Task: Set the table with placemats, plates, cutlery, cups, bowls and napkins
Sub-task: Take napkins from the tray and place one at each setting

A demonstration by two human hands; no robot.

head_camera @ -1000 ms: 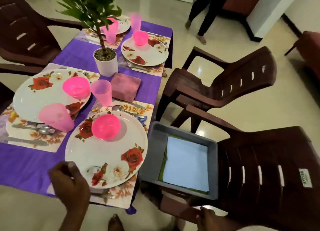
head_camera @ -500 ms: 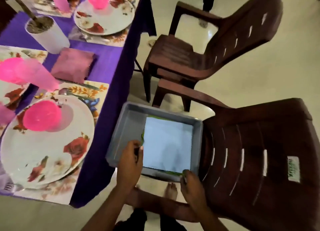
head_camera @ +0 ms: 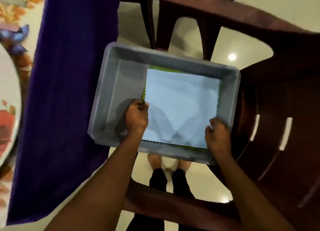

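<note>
Dark brown plastic chair (head_camera: 284,95) filling the right side, slotted back at right. Purple cloth (head_camera: 69,92) hanging over the counter edge on the left, with a flowered placemat (head_camera: 10,14) and the rim of a white plate (head_camera: 8,95) at far left. Grey tray (head_camera: 110,92) resting across the chair's arms, between cloth and chair back. Inside the tray, toward its right, a pale blue napkin (head_camera: 181,106) lying flat on top of a green one (head_camera: 164,69), only green edges showing. Left hand (head_camera: 137,115) curled, pinching the blue napkin's left edge near its near corner. Right hand (head_camera: 217,135) curled at the napkin's near right corner, apparently gripping it; exact hold hard to tell. Bare feet on the pale floor (head_camera: 251,19) below the tray.
</note>
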